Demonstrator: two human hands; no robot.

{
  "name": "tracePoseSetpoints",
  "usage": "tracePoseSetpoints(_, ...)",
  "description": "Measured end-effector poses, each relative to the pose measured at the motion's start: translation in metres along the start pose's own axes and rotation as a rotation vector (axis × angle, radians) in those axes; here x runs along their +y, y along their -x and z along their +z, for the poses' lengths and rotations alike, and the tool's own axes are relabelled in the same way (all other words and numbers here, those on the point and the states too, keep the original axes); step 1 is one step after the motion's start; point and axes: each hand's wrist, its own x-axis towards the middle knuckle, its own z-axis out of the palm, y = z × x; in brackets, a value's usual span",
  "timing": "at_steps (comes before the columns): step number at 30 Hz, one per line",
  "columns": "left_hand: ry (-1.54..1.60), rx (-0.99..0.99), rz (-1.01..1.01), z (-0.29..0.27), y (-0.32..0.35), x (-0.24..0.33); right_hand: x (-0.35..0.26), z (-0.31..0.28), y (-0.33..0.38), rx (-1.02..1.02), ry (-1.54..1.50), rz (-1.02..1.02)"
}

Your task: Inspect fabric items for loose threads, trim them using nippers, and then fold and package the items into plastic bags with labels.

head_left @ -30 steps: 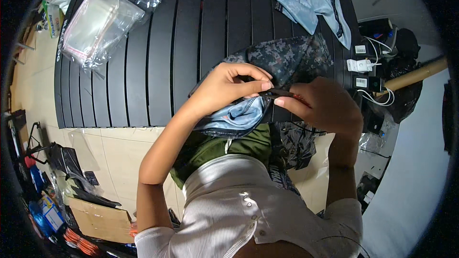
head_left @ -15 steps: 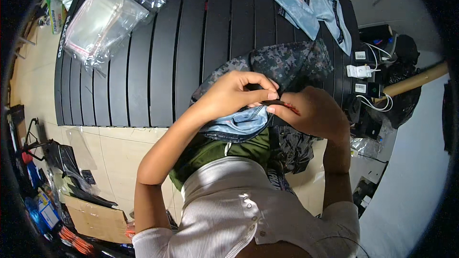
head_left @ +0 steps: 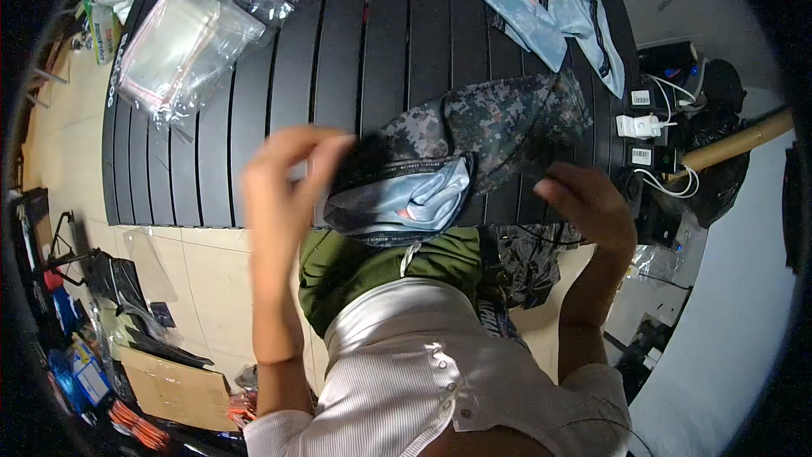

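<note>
A light-blue mottled cloth piece (head_left: pixel 431 195) with a dark trim band lies bunched at the table's near edge, its opening toward me. Beneath and beyond it spreads a dark grey camouflage cloth (head_left: pixel 499 118). My left hand (head_left: pixel 292 173) is raised left of the blue cloth, apart from it and smeared by motion; whether its fingers hold anything does not show. My right hand (head_left: pixel 588 207) hovers right of the camouflage cloth, fingers curled and thumb pressed in. What it holds, if anything, is too dark to make out.
On the black slatted table (head_left: pixel 338 51) lie clear plastic bags (head_left: pixel 190 42) at the far left and another light-blue cloth (head_left: pixel 541 8) at the far right. White chargers and cables (head_left: pixel 643 127) sit along the right edge. A cardboard box (head_left: pixel 173 389) stands on the floor, lower left.
My hands were together over the blue cloth and have moved apart, left and right. The blue cloth was let go and now rests with its opening exposed.
</note>
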Motion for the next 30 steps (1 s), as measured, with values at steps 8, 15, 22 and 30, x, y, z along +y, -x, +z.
tracePoseSetpoints(8, -0.546, 0.531, -0.023, -0.085, 0.072, -0.085, 0.073, 0.031, 0.009, 0.527, -0.432, 0.212)
tracePoseSetpoints(15, 0.106, -0.272, 0.131, 0.042, 0.068, 0.024, 0.172, 0.010, -0.026, 0.940, -0.571, 0.226)
tracePoseSetpoints(22, -0.288, -0.072, 0.254, 0.089, 0.049, -0.005, 0.175, 0.011, -0.030, 0.541, -0.331, 0.302)
tracePoseSetpoints(30, -0.513, 0.600, 0.240, -0.034, 0.014, -0.009, 0.086, -0.002, -0.023, 0.600, -1.079, 0.194)
